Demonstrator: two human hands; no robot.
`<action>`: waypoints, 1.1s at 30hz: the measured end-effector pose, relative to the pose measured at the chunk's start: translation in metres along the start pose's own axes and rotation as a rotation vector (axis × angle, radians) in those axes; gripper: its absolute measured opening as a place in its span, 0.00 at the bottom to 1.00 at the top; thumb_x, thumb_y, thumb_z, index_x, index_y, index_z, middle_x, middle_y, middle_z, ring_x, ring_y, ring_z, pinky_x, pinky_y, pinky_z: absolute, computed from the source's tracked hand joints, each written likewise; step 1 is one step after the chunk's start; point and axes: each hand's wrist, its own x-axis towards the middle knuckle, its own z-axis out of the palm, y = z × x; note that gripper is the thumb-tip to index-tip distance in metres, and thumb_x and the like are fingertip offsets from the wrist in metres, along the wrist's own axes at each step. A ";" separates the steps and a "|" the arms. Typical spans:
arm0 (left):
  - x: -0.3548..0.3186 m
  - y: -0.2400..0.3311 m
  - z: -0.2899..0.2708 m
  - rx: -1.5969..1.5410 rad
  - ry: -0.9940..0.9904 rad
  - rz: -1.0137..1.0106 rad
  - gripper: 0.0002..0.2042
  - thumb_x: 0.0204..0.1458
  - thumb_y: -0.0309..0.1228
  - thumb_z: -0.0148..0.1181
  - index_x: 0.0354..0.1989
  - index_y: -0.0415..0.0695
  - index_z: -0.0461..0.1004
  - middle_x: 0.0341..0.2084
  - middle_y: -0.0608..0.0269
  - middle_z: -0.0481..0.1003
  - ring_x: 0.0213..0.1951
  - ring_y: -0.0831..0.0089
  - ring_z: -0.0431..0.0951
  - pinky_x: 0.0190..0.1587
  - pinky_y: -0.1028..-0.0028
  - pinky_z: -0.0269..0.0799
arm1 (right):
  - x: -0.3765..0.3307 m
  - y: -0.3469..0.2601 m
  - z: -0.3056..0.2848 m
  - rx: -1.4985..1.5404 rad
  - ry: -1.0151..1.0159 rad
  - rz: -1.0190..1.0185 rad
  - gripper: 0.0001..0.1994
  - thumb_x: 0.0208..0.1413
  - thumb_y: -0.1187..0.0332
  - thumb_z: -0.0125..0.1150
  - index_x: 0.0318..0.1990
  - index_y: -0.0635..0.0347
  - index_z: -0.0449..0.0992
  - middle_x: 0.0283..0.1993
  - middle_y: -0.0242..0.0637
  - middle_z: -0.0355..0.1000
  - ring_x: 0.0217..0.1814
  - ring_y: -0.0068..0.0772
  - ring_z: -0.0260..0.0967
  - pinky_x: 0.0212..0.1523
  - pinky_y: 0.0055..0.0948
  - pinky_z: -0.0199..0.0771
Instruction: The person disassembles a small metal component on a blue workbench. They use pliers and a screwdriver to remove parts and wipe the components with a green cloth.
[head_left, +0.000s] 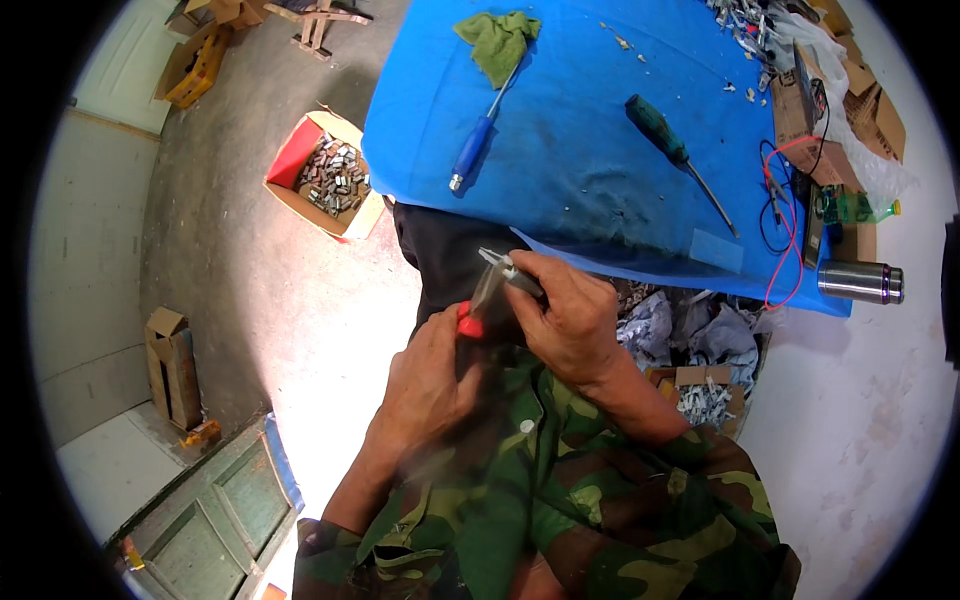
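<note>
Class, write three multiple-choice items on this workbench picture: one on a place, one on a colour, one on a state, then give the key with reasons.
1. Where does the green rag lie?
A. on the blue table cover
B. on the floor
C. in the cardboard box

2. What colour is the handle of the screwdriver nearest the rag?
A. yellow
B. blue
C. white

3. How does the steel flask stand?
A. upright
B. hanging
C. lying on its side

Key: 1 A, the rag rests at the cover's far end. 2 B, its handle is blue. 3 C, the flask's length runs flat along the ground.
</note>
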 end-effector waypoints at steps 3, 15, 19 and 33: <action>0.001 -0.007 -0.002 0.027 -0.001 0.012 0.25 0.54 0.24 0.62 0.62 0.41 0.68 0.45 0.40 0.78 0.47 0.37 0.79 0.49 0.54 0.77 | 0.001 0.000 -0.001 -0.001 -0.017 -0.030 0.17 0.50 0.75 0.73 0.49 0.62 0.78 0.40 0.44 0.81 0.38 0.49 0.81 0.36 0.40 0.79; -0.002 -0.022 0.002 0.077 0.014 -0.021 0.24 0.50 0.22 0.66 0.58 0.42 0.71 0.44 0.44 0.78 0.45 0.40 0.80 0.46 0.55 0.78 | -0.003 0.010 0.002 -0.047 -0.097 -0.104 0.15 0.53 0.73 0.70 0.48 0.60 0.78 0.39 0.41 0.80 0.36 0.47 0.80 0.34 0.39 0.78; -0.003 -0.027 0.004 0.112 0.033 -0.002 0.25 0.49 0.22 0.67 0.58 0.42 0.71 0.44 0.45 0.78 0.45 0.41 0.80 0.46 0.54 0.78 | -0.005 0.010 0.001 -0.017 -0.135 -0.041 0.15 0.54 0.72 0.70 0.49 0.59 0.78 0.39 0.40 0.81 0.36 0.47 0.80 0.34 0.39 0.78; -0.002 -0.045 -0.009 0.326 -0.061 0.028 0.28 0.48 0.24 0.69 0.60 0.43 0.69 0.48 0.49 0.77 0.48 0.46 0.79 0.44 0.54 0.77 | -0.003 0.017 -0.005 0.011 -0.320 -0.003 0.13 0.57 0.70 0.69 0.48 0.60 0.79 0.38 0.43 0.80 0.35 0.50 0.79 0.34 0.41 0.75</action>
